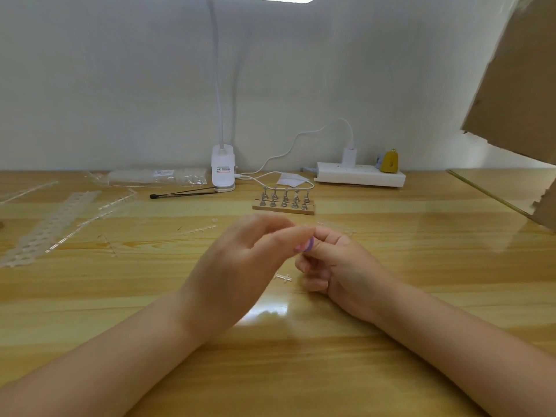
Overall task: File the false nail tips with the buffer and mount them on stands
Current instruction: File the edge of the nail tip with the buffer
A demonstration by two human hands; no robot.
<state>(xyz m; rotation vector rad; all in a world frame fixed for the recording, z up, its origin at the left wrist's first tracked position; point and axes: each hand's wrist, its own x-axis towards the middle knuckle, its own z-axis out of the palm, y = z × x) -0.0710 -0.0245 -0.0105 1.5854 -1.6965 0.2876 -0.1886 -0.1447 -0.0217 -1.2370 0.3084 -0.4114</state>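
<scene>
Nail tips like these look tiny, light and springy, so my guess is one will ping away if squeezed hard; best pinched by its side edges, leaving the rim free for filing. Both hands meet mid-counter, near side of the stands. The right hand has its fingers curled, thumb and forefinger pinching the small purple buffer. The left hand has its fingertips drawn together right at the buffer, other fingers loosely bent; it's probably holding a tip there, but it's blurred and I can't actually see one. Spare clear sprues lie on the counter to the left. The stands sit in two rows on a wooden base, further back.
</scene>
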